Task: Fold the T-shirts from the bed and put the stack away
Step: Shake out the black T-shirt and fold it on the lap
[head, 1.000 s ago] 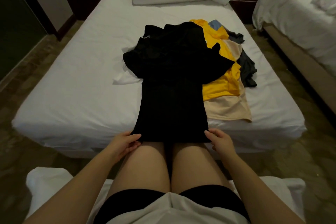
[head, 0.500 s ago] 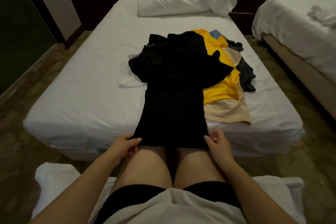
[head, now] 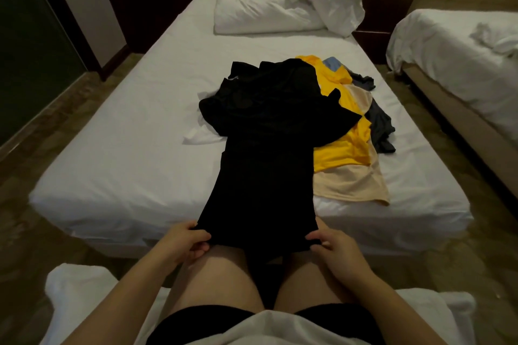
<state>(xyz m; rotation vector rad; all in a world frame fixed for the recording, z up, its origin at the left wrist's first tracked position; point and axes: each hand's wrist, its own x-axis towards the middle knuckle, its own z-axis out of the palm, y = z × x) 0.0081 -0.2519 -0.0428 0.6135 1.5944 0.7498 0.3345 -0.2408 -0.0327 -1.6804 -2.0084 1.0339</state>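
white garment [head: 200,136] mostly hidden beneath the black t-shirt [head: 263,148]

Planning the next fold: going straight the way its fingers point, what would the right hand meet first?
The black T-shirt: the right hand pinches its hem, fingers seemingly pointing inward across the cloth.

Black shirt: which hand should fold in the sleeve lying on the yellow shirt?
Probably the right. The right hand pinches the black shirt at the hem corner on the yellow shirt side, below that sleeve; the left hand pinches the opposite corner.
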